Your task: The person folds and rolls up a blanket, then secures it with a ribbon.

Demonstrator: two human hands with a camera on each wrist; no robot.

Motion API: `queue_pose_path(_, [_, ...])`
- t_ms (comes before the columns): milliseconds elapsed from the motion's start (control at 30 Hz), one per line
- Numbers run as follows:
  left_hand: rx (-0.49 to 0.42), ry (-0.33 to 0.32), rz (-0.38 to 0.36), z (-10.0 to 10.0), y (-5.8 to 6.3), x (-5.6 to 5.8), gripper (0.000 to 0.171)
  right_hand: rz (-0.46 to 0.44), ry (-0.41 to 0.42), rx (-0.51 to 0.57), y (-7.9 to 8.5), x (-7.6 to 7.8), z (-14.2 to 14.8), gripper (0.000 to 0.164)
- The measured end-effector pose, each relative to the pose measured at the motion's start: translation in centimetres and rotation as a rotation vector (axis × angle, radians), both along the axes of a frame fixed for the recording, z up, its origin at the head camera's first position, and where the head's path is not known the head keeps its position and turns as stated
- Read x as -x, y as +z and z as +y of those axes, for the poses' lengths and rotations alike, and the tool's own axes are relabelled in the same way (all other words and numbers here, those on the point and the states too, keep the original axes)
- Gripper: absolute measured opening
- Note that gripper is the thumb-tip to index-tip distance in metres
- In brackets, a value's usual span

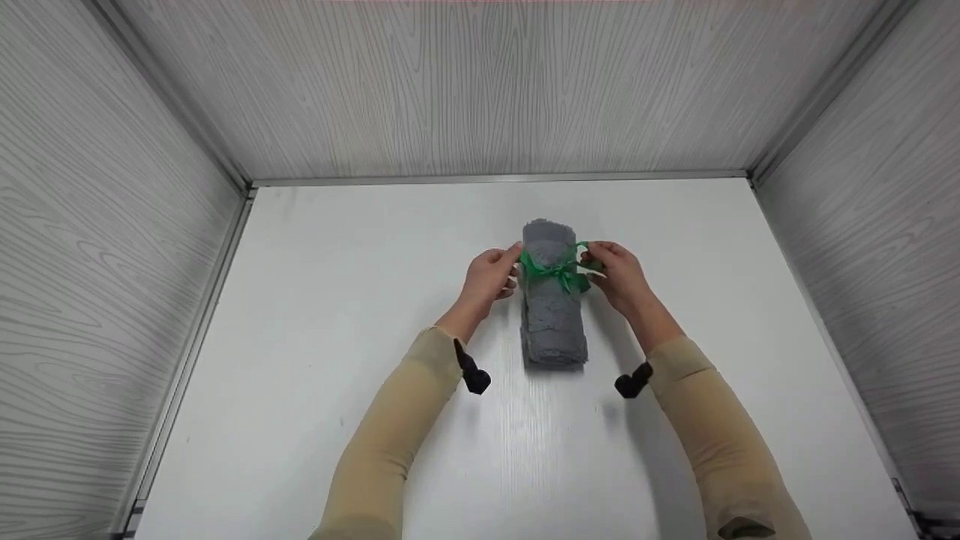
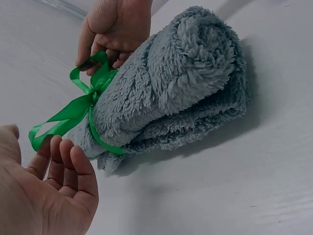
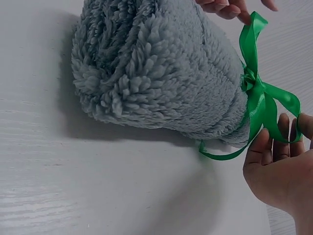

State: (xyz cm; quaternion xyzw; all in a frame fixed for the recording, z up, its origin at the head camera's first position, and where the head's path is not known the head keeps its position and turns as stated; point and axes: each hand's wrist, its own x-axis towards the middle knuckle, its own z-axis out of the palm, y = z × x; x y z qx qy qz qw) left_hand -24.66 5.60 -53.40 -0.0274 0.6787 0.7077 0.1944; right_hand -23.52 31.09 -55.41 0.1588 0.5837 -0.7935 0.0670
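Note:
A grey fluffy towel (image 1: 553, 322), folded into a thick roll, lies lengthwise on the white table. Around its far half runs a green ribbon (image 2: 94, 98), tied in a bow on top. To the left of the roll, my left hand (image 1: 487, 277) pinches the end of one bow loop between thumb and forefinger; its other fingers are loosely bent. Opposite it, my right hand (image 1: 619, 277) pinches the other loop (image 3: 286, 99). Both loops are held out sideways from the knot. A loose ribbon tail hangs near the right fingers (image 3: 259, 144).
The white tabletop (image 1: 360, 300) spreads around the towel. Grey wood-grained panels (image 1: 495, 90) enclose it at the back and both sides, with metal strips along the edges. Black wrist mounts (image 1: 474, 375) stick out from both sleeves.

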Motion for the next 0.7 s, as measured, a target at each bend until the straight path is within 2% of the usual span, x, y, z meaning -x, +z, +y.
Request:
queue_pose_path(67, [-0.002,-0.001,0.01,0.15,0.05,-0.04,0.037,0.003,-0.002,0.001,0.05,-0.04,-0.05,0.043])
queue_pose_path(133, [-0.048,0.006,-0.015,0.29,0.06,-0.04,0.029,0.007,-0.005,0.003,0.11,-0.1,-0.11,0.037])
queue_pose_path(300, [-0.3,0.03,-0.182,0.59,-0.23,0.22,0.021,0.005,-0.035,0.049,0.12,-0.19,-0.22,0.03])
queue_pose_path(367, [-0.387,0.028,-0.238,0.69,-0.38,0.38,0.017,0.0,-0.047,0.065,0.05,-0.19,-0.25,0.035])
queue_pose_path(467, [-0.466,0.02,-0.275,0.83,-0.5,0.52,0.013,-0.008,-0.062,0.053,-0.07,-0.23,-0.29,0.042])
queue_pose_path(567, [-0.482,0.023,-0.279,0.9,-0.49,0.52,0.013,0.002,-0.099,-0.049,-0.21,-0.39,-0.49,0.041])
queue_pose_path(700, [-0.45,0.033,-0.266,0.92,-0.41,0.47,0.013,0.062,-0.192,-0.31,-0.33,-1.03,-0.81,0.034])
